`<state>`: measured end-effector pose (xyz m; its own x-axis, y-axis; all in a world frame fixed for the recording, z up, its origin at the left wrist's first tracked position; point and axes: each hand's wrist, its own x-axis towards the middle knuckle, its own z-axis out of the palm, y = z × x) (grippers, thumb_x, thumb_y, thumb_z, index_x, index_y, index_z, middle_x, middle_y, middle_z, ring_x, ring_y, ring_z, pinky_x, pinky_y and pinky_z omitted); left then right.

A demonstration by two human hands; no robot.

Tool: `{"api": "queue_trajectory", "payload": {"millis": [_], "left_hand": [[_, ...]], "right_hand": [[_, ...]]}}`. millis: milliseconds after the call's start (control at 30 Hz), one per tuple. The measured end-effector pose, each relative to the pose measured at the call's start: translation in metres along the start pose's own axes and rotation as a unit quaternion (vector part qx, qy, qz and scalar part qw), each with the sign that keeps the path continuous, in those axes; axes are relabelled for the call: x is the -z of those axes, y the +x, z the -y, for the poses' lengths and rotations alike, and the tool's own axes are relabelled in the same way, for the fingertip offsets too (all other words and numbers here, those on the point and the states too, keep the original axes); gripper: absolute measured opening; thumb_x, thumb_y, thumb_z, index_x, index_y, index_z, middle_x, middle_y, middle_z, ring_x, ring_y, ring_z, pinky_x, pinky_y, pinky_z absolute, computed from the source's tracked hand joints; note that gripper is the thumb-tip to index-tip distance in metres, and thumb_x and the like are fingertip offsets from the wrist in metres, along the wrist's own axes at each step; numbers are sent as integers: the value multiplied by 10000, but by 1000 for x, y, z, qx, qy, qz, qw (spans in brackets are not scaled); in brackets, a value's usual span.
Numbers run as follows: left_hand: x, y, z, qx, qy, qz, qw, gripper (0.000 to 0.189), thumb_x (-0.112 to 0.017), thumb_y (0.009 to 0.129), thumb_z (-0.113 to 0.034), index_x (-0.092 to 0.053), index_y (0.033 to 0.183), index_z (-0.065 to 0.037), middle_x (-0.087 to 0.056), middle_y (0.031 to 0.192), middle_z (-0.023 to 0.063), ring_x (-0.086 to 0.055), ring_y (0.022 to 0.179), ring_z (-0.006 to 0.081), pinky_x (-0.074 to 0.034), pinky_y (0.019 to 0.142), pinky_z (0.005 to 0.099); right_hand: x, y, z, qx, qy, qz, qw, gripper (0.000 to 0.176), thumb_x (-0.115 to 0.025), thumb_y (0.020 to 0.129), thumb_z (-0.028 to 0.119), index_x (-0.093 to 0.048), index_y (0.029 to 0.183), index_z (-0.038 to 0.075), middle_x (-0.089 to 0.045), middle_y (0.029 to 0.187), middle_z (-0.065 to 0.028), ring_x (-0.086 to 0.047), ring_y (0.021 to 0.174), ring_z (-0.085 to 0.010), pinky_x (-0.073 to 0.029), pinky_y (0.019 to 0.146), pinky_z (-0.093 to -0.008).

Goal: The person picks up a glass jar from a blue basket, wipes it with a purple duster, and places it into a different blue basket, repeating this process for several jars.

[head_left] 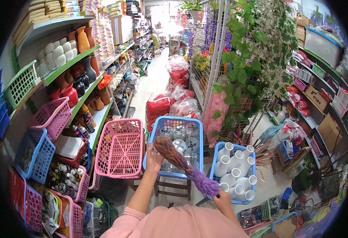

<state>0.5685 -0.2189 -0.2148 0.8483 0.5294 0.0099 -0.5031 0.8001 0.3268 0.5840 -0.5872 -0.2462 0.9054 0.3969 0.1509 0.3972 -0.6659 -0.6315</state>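
Observation:
A fluffy duster (178,158), brown toward its far end and purple toward the handle, slants across the space before my body. My right hand (223,201) grips its dark handle at the lower right. At the brown end, my left hand (155,159) is closed against the fibres, with some fingers hidden behind them. Below and beyond the duster, a blue basket (200,148) holds several clear glass jars (179,131). To its left is a pink basket (118,173), and near my right hand a second blue basket (212,174) contains several white vases (236,160).
Stocked shelves (74,63) with pots and baskets line the left side. Red bundles in plastic (158,107) stand in the aisle. A wire rack (209,71) with hanging artificial leaves (239,51) rises at right, before more shelves. A wooden stool (174,186) supports the jar basket.

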Motion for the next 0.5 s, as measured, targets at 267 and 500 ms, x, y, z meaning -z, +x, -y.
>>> {"api": "queue_trajectory", "payload": {"millis": [267, 500], "left_hand": [[18, 9, 17, -20, 88, -89, 992, 436, -586, 934, -287, -399, 1322, -221, -485, 1293, 24, -478, 1187, 273, -361, 1042, 476], [3, -10, 13, 6, 253, -51, 966, 683, -674, 869, -358, -245, 1379, -207, -443, 1327, 79, -466, 1206, 239, -463, 905, 440]], "right_hand": [[0, 5, 4, 19, 10, -17, 1000, 277, -647, 757, 315, -669, 924, 95, -635, 743, -193, -614, 700, -399, -478, 624, -472], [-7, 7, -5, 18, -12, -24, 999, 278, -645, 760, 315, -665, 913, 84, -631, 743, -203, -609, 704, -409, -472, 617, -475]]}}
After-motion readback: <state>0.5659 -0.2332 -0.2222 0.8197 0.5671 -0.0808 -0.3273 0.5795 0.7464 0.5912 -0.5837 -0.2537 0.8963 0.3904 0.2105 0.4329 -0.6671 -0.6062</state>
